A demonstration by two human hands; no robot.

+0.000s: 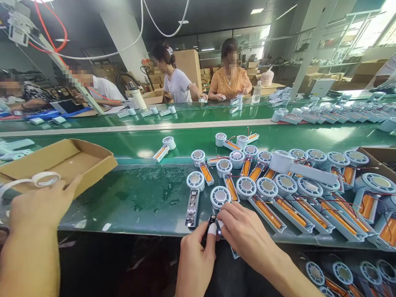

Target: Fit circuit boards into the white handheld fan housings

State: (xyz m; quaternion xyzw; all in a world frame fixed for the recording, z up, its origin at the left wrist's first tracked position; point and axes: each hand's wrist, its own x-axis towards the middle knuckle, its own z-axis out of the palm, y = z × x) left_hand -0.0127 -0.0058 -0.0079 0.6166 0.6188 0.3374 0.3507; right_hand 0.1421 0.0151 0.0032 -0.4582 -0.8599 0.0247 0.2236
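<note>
My left hand (198, 251) is closed on a small black part (210, 225) at the table's front edge, a white cover on one fingertip. My right hand (244, 231) is closed against the same spot, its fingertips by the handle end of a light blue fan unit (220, 197); what they pinch is too small to make out. Left of my hands lies another fan unit (195, 181), with a dark circuit board (192, 208) along its handle. To the right stand several rows of fan units (267, 187) with orange strips and thin wires in open handles.
A co-worker's hand (40, 202) reaches from the left to a cardboard tray (93, 159) with a white ring (46, 179). Behind runs a green conveyor (133, 142), people seated beyond. More fans (314, 272) lie below right.
</note>
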